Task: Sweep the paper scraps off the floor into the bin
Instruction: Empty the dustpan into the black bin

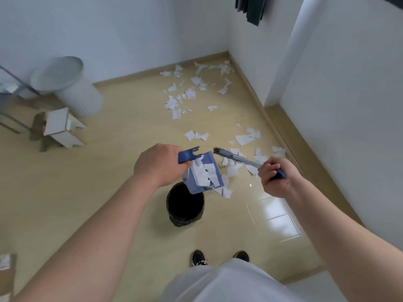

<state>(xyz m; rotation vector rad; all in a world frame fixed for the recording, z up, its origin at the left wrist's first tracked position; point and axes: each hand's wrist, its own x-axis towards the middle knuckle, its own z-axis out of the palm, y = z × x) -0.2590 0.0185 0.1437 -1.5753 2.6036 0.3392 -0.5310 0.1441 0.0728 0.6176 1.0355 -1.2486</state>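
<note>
My left hand (158,163) grips the handle of a blue dustpan (214,163), which is tilted down over a round bin with a black liner (185,204). White paper scraps fill the pan and some hang at its lower edge beside the bin. My right hand (275,178) holds the blue handle of a small brush (235,158), whose bristles point left toward the pan. Many white paper scraps (187,94) lie scattered on the beige floor toward the far corner and along the right wall.
A white lidded bin (69,83) stands at the back left beside a small white stool (61,127) and a metal frame (11,99). Walls close off the corner at the back and right. My feet in dark shoes (199,258) stand just behind the black bin.
</note>
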